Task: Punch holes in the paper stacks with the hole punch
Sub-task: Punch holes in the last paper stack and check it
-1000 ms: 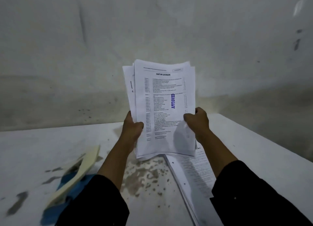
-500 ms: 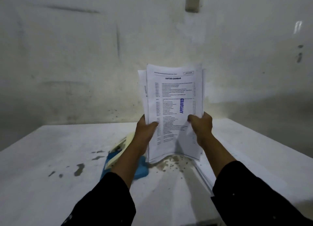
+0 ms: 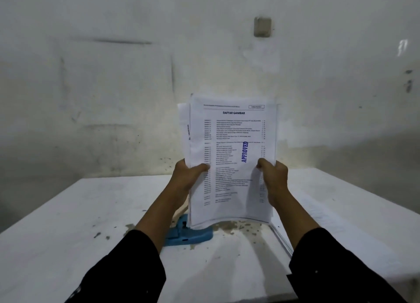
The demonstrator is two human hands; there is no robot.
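Note:
I hold a stack of printed sheets (image 3: 229, 143) upright in front of me, above the table; its top page is headed "DAFTAR GAMBAR" and carries a blue "APPROVED" stamp. My left hand (image 3: 187, 174) grips the stack's left edge and my right hand (image 3: 271, 175) grips its right edge, thumbs on the front page. The sheets are slightly fanned at the top left. The blue hole punch (image 3: 193, 234) sits on the table below the stack, partly hidden by my left forearm and the paper's bottom edge.
A white table (image 3: 68, 223) with dark stains stands against a dirty white wall (image 3: 113, 86). Another pile of printed papers (image 3: 318, 214) lies flat on the table to the right, behind my right arm.
My view has swung left and up, so the hole punch now appears near the centre under the stack. Both hands keep their grip on the upright sheets.

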